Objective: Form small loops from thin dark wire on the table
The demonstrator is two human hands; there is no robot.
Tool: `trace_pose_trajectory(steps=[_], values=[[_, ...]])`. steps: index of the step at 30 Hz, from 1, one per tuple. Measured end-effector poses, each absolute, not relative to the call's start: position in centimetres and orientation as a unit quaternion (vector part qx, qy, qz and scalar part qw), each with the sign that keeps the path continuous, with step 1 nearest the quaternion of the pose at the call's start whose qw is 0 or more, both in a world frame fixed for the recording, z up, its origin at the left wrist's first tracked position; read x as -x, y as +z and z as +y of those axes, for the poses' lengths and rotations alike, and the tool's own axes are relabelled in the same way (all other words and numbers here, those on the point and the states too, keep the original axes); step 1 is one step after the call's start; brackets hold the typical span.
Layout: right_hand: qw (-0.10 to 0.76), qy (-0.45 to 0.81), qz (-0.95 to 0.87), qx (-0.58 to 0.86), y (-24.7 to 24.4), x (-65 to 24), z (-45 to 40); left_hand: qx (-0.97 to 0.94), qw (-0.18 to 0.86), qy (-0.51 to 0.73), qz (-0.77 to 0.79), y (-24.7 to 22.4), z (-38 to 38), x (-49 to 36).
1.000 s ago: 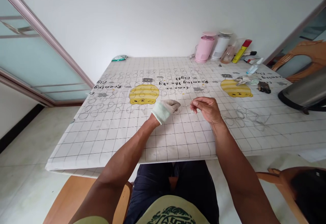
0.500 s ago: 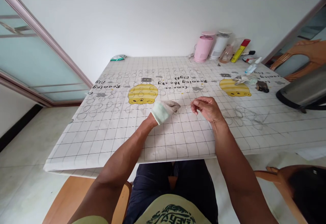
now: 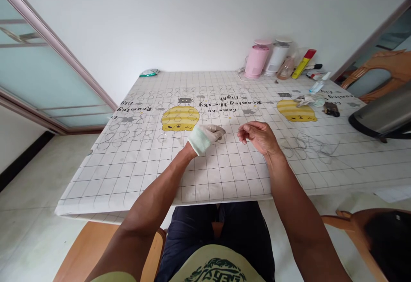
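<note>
My left hand (image 3: 205, 137), in a pale whitish-green work glove, is closed in a pinch over the middle of the table. A small thin wire loop (image 3: 221, 141) shows just under its fingertips. My bare right hand (image 3: 257, 136) is a short way to the right, thumb and fingers pinched together; whatever lies between them is too fine to make out. Rows of thin wire loops (image 3: 122, 135), many like figure eights, lie flat at the left and back. To the right of my right hand is a loose tangle of thin wire (image 3: 308, 147).
A checked tablecloth (image 3: 141, 183) covers the table. Along the back stand a pink cylinder (image 3: 257, 61), a white one (image 3: 276, 59) and a yellow-red tube (image 3: 303, 64). At right are a clear bottle (image 3: 320, 83), a crumpled glove (image 3: 310, 100) and a metal kettle (image 3: 385, 111). A green-white packet (image 3: 149, 72) lies back left.
My left hand has shifted slightly to the left, with the small wire loop under its fingers. My right hand has also drifted a little left, still pinched.
</note>
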State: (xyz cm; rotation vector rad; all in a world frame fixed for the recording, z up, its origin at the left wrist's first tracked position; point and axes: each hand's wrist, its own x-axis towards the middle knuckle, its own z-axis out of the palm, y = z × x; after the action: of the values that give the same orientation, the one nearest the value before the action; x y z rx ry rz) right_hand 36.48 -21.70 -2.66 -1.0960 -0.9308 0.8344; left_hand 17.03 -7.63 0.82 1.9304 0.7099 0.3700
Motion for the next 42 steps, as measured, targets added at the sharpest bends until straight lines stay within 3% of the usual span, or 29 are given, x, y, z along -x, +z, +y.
trace_pose_trajectory(steps=[9, 22, 28, 35, 42], values=[[0.616, 0.473, -0.443, 0.448, -2.6, -36.7, -21.9, -0.819, 0.495, 0.148, 0.248, -0.3, -7.6, -16.8], [0.655, 0.469, -0.408, 0.430, -3.0, -36.4, -21.4, -0.837, 0.465, 0.156, 0.242, -0.6, -7.3, -16.8], [0.596, 0.558, -0.397, 0.419, -3.0, -36.2, -21.4, -0.865, 0.438, 0.159, 0.185, -1.2, -7.3, -16.5], [0.650, 0.467, -0.407, 0.439, -2.6, -36.1, -21.5, -0.865, 0.438, 0.158, 0.187, -1.7, -6.7, -16.6], [0.578, 0.535, -0.421, 0.450, -2.4, -36.6, -22.2, -0.859, 0.455, 0.147, 0.183, -1.6, -6.9, -16.4]])
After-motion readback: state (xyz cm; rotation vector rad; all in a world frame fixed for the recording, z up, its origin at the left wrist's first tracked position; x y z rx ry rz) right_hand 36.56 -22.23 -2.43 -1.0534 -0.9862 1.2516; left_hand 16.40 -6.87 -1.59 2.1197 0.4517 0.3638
